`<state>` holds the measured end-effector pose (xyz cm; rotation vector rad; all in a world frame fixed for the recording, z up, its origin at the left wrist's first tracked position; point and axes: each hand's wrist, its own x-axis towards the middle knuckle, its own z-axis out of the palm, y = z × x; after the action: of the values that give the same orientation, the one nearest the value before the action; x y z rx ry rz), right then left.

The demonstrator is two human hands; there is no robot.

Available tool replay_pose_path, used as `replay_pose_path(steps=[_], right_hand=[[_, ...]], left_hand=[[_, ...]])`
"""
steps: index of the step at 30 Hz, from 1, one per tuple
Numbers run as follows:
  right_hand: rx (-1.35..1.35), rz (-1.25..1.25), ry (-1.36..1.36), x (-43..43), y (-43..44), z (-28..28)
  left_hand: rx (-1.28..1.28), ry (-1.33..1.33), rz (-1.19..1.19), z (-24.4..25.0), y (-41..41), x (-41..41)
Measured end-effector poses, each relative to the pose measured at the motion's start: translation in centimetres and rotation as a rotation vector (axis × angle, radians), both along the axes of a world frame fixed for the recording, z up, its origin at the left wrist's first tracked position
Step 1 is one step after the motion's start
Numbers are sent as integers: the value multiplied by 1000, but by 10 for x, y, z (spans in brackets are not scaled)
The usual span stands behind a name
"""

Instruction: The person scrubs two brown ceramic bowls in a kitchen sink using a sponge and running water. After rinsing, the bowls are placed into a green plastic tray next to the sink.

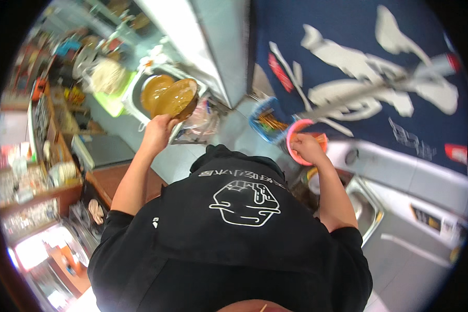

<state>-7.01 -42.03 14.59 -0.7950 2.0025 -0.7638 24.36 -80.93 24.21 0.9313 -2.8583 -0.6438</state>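
My left hand grips the rim of a shiny brown bowl, which is tilted and looks wet inside. A second brown bowl lies partly behind it, in a grey basin with a pale rim. On the right, my right hand has its fingers closed on the rim of a pink plastic container. Something orange shows beside those fingers. Just beyond the container stands a blue basket with thin golden-brown sticks in it. Blur hides the container's inside.
A stainless sink is set in the counter at right. Beyond the basin, pale noodle-like food sits near a green tray. Wooden shelves with crockery line the left. A dark blue wall panel rises at upper right.
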Motion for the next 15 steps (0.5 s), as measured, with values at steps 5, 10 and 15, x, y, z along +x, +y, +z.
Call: replay_pose_path(steps=[5, 10, 15], right_hand=[[13, 88, -205, 34, -153, 28], [28, 288, -361, 83, -300, 51], [-161, 267, -440, 116, -433, 55]], left_hand=[[-74, 18, 139, -41, -74, 51], [-12, -40, 182, -84, -141, 69], [-76, -285, 89, -110, -178, 61]])
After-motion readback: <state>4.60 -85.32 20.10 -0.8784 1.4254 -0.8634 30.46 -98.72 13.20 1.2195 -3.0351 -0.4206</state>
